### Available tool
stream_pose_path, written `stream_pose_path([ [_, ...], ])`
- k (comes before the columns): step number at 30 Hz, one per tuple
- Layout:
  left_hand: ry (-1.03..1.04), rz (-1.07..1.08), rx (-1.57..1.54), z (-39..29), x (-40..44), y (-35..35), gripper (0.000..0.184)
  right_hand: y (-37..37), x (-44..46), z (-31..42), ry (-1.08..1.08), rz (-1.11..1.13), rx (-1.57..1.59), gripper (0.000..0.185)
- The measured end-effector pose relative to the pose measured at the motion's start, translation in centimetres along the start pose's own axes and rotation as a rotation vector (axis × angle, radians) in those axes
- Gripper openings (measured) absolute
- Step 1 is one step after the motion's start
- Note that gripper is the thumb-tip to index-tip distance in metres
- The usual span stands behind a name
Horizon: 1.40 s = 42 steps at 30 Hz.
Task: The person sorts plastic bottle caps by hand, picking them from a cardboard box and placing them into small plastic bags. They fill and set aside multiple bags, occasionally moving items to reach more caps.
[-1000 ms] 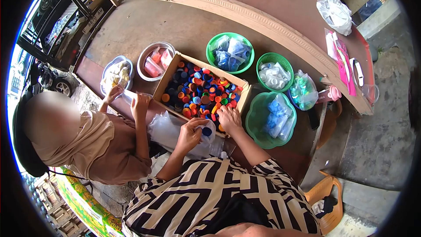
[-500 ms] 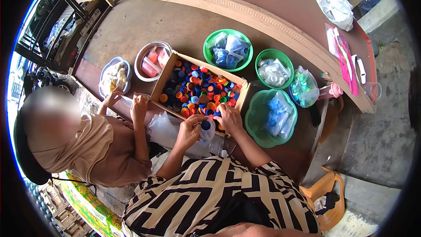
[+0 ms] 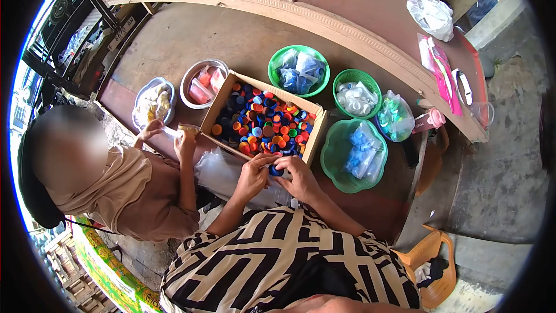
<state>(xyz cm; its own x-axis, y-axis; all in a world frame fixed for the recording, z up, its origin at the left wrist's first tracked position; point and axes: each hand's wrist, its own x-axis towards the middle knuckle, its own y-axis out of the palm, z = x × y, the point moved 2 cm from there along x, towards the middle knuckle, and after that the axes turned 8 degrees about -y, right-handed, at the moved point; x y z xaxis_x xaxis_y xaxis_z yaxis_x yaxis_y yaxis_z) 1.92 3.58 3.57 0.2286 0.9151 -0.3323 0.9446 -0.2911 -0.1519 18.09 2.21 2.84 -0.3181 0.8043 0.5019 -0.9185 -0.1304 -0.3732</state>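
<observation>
My left hand (image 3: 253, 177) is closed at the near edge of the cardboard box, its fingers pinching a thin clear plastic bag, little of which shows. My right hand (image 3: 300, 181) meets it there, fingers bent around a dark blue bottle cap (image 3: 275, 170) between the two hands. Whether that cap lies inside the bag or at its mouth, I cannot tell. Just beyond my fingers, the cardboard box (image 3: 316, 133) holds many loose caps (image 3: 267, 130) in blue, red, orange and green. Clear plastic bags (image 3: 220, 171) lie left of my left hand.
A co-worker (image 3: 142, 188) at left handles a small clear bag. Around the box stand a green basin (image 3: 330, 177) with bagged light-blue caps, a green basket (image 3: 376, 107) with bagged white caps, and a bright green basin (image 3: 278, 90). A wooden rail (image 3: 347, 26) crosses behind.
My right hand has come back from the caps in the box toward me and joined my left hand at the bag. The co-worker's hands have shifted slightly.
</observation>
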Motion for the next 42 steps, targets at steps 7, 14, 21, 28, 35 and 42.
stream_pose_path([
  [7,0.071,0.036,0.079,-0.3,-1.5,1.7,0.041,-0.3,-1.6,1.7,-0.029,0.220,-0.468,0.030],
  [14,0.149,-0.001,0.274,0.5,-2.3,2.7,0.039,-0.8,-3.0,2.2,0.042,0.331,-0.650,0.025],
  [21,0.048,-0.042,0.199,-0.6,-2.5,0.4,0.043,-3.4,-0.9,-1.3,0.300,0.027,-0.156,0.014],
  [28,-0.015,-0.092,0.090,-0.9,-1.5,-1.7,0.041,0.7,0.0,-8.0,0.189,0.373,-0.591,0.012],
  [35,-0.024,-0.089,0.117,-0.7,-0.7,-1.9,0.042,3.6,0.3,-11.0,0.324,0.445,-0.664,0.014],
  [42,-0.039,-0.064,0.080,-0.2,0.6,-1.6,0.046,-1.3,2.4,-5.8,0.399,-0.134,-0.053,0.022],
])
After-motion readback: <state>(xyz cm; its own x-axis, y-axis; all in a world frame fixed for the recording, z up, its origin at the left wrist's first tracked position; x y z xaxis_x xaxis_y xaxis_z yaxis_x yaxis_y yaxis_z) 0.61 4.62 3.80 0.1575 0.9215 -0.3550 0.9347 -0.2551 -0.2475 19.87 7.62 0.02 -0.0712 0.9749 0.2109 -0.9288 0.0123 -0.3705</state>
